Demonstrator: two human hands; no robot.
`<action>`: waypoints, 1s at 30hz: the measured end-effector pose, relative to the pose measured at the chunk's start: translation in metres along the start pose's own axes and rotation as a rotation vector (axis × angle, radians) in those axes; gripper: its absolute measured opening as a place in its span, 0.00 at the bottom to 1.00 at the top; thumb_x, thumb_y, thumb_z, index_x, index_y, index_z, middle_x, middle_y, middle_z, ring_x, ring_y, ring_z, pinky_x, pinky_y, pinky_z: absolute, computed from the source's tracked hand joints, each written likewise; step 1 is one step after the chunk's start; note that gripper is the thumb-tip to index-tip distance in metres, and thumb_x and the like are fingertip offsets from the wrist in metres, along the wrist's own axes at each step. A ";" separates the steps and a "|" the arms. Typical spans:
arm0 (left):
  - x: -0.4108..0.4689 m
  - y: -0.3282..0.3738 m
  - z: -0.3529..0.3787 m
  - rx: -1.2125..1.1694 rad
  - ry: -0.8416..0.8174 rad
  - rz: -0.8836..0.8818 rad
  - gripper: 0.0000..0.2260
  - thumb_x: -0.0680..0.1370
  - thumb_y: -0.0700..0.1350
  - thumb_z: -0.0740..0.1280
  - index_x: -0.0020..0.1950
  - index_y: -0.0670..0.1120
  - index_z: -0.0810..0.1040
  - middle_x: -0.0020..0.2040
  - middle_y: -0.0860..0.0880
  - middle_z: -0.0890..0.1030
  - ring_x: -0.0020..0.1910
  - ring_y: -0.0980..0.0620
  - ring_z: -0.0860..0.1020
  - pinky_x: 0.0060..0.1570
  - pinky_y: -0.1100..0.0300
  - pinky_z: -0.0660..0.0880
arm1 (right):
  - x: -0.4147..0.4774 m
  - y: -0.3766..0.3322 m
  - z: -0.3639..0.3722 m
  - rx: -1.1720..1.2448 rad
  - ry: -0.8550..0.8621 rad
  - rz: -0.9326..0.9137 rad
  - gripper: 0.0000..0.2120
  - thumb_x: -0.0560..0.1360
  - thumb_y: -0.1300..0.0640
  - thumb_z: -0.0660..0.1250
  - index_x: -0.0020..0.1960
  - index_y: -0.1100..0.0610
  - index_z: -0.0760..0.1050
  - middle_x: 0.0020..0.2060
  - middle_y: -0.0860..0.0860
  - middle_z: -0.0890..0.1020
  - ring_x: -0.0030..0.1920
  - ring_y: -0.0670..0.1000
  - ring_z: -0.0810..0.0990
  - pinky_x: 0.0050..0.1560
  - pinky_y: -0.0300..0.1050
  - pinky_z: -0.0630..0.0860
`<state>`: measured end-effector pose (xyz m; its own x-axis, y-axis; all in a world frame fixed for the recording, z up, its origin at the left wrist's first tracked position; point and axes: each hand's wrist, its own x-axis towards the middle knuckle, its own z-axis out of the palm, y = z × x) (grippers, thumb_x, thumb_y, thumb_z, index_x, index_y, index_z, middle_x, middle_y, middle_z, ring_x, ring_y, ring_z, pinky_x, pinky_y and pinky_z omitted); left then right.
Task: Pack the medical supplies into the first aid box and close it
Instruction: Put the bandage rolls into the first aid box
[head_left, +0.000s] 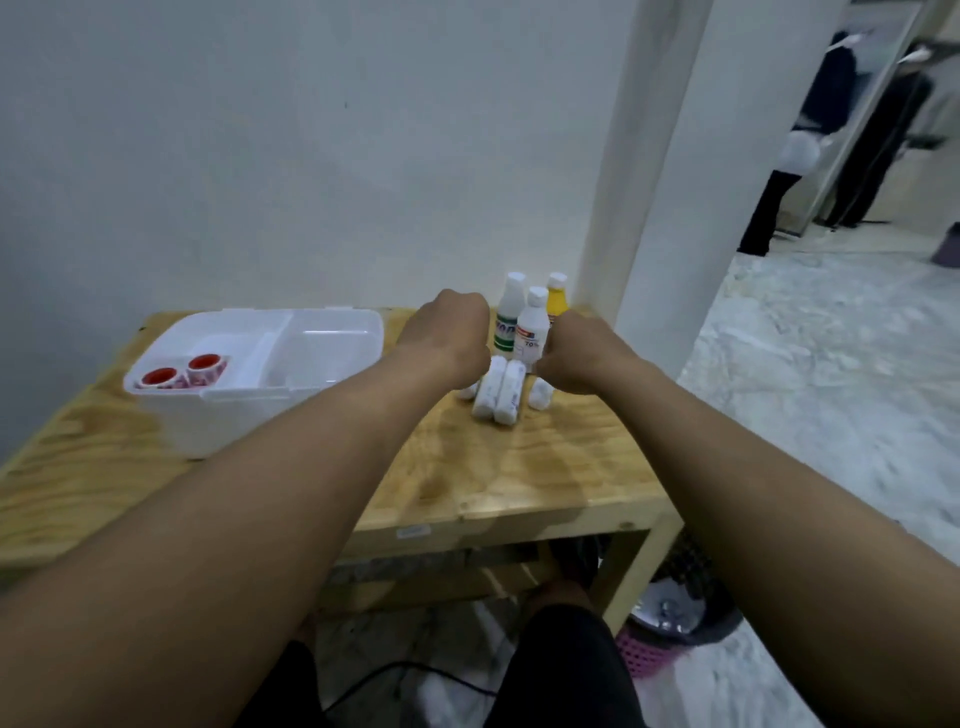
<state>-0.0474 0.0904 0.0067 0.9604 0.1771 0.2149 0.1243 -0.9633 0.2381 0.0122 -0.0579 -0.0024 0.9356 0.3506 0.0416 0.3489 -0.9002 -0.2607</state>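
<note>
The first aid box (291, 358) sits open at the tabletop's (545, 467) left, two red-cored tape rolls (184, 370) already in its near compartment, so there's room left. Both hands, left (447, 335) and right (576, 358), curl down over the white bandage rolls (498, 392) beside the three bottles (530, 322), probably grabbing one each. Fingers are hidden, so can't tell either grip.

Supplies on the table (519, 478), placed from the box (291, 384).

Two tape rolls (182, 370) lie in the box's left compartment. Right of the box lie wrapped rolls (497, 389); three bottles (530, 325) stand behind them, both hands (447, 332) over the rolls.
</note>
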 end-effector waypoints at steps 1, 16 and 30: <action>0.001 0.000 0.007 0.008 0.001 -0.021 0.06 0.76 0.40 0.70 0.53 0.44 0.82 0.50 0.45 0.82 0.46 0.44 0.81 0.46 0.50 0.81 | 0.000 0.003 0.005 0.025 0.014 0.025 0.12 0.73 0.51 0.70 0.52 0.57 0.78 0.47 0.54 0.83 0.44 0.55 0.80 0.39 0.47 0.76; 0.006 -0.008 0.045 -0.121 -0.053 -0.370 0.11 0.74 0.42 0.72 0.37 0.45 0.71 0.47 0.44 0.81 0.42 0.44 0.78 0.28 0.58 0.64 | -0.001 0.009 0.019 0.291 -0.074 0.237 0.09 0.69 0.64 0.71 0.39 0.57 0.71 0.38 0.54 0.80 0.41 0.55 0.81 0.37 0.46 0.76; -0.002 0.005 0.003 -0.189 0.060 -0.328 0.04 0.75 0.43 0.73 0.46 0.43 0.81 0.44 0.45 0.82 0.42 0.44 0.79 0.28 0.59 0.65 | -0.038 0.011 -0.042 0.185 0.014 0.257 0.09 0.69 0.61 0.73 0.39 0.59 0.72 0.35 0.52 0.78 0.33 0.50 0.76 0.30 0.42 0.69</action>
<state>-0.0485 0.0847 0.0049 0.8602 0.4867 0.1523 0.3691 -0.8002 0.4727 -0.0169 -0.0920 0.0340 0.9930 0.1126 -0.0350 0.0863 -0.8962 -0.4351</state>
